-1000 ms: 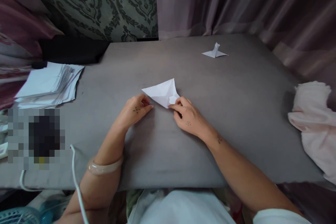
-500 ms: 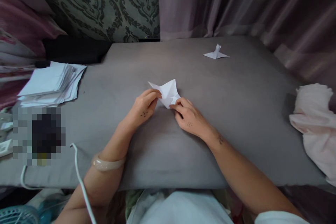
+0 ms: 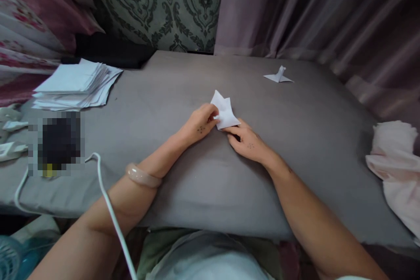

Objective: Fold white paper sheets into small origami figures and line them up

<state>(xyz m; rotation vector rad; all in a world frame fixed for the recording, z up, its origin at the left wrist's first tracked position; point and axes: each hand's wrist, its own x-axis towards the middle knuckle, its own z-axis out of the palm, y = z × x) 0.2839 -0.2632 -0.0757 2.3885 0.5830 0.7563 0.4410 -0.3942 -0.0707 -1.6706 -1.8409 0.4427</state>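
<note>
A partly folded sheet of white paper (image 3: pixel 225 111) with pointed corners is between my hands, just above or on the grey-covered table. My left hand (image 3: pixel 202 121) pinches its left edge between thumb and fingers. From the lower right, my right hand (image 3: pixel 246 141) holds the paper's near corner, with some fingers hidden beneath it. Farther back on the right stands a folded white paper figure (image 3: pixel 279 76) with two flat points and an upright part, touched by neither hand.
A stack of white paper (image 3: pixel 74 85) lies at the left, beside a black cloth (image 3: pixel 114 52). A white cable (image 3: pixel 110 205) crosses over my left forearm. Pale pink cloth (image 3: pixel 395 170) is bunched at the right edge of the grey table (image 3: pixel 210 188).
The paper has turned in my hands, its points now facing a different way. My left hand has shifted its pinch on the left edge. The whole view has swung slightly.
</note>
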